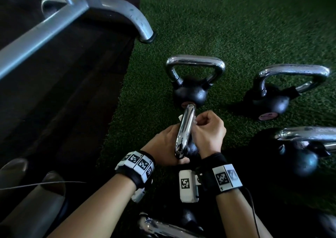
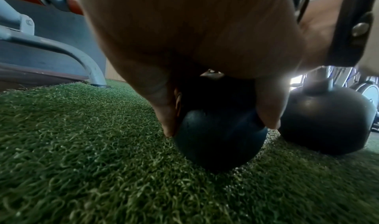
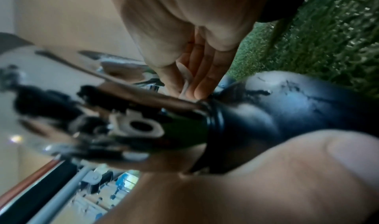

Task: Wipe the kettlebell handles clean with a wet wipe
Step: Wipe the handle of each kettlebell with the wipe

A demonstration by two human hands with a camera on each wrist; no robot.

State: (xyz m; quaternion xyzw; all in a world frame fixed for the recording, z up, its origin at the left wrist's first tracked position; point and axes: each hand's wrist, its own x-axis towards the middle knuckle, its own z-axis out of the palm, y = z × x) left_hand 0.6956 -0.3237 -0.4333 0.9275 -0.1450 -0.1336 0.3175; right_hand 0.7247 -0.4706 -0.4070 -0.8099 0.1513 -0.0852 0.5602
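Green turf point(image 1: 236, 28) carries a chrome-handled black kettlebell point(image 1: 185, 128); left hand point(image 1: 163, 146) grips it, right hand point(image 1: 209, 130) pinches a white wipe point(image 1: 180, 118).

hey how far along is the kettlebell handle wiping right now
Done: can't tell; no handle shows a clear sign of wiping. In hand: the right hand rubs a white wipe on the nearest kettlebell's chrome handle while the left hand steadies its black ball. Left: likely the far kettlebell and right one.
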